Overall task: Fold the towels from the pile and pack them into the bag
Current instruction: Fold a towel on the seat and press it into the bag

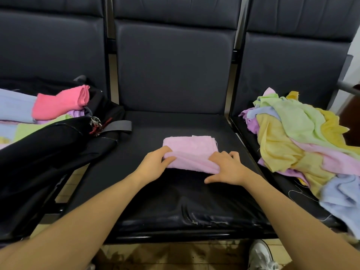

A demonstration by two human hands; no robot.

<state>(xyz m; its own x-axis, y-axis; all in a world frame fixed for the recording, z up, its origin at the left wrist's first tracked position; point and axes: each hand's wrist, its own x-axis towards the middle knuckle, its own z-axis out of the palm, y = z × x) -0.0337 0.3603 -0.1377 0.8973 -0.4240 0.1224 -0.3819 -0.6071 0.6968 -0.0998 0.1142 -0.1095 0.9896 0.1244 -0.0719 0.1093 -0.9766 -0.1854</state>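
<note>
Near the middle of the seat, the left hand and right hand are each pinching the near edge of the light pink towel, folding it over. To fold cleanly, they should be carrying that edge evenly to the far edge before pressing flat.

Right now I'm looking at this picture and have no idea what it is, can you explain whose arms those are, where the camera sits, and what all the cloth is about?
There is no machine here. A camera worn on a person's head looks forward and down, so the two bare arms are that person's own. They face a row of dark padded seats. On the middle seat lies a pale pink towel, partly folded. The left hand and the right hand both grip its near edge. On the right seat sits a loose pile of towels in yellow, green, purple and blue. On the left seat lies an open black bag with folded towels in it, a bright pink towel on top.
</note>
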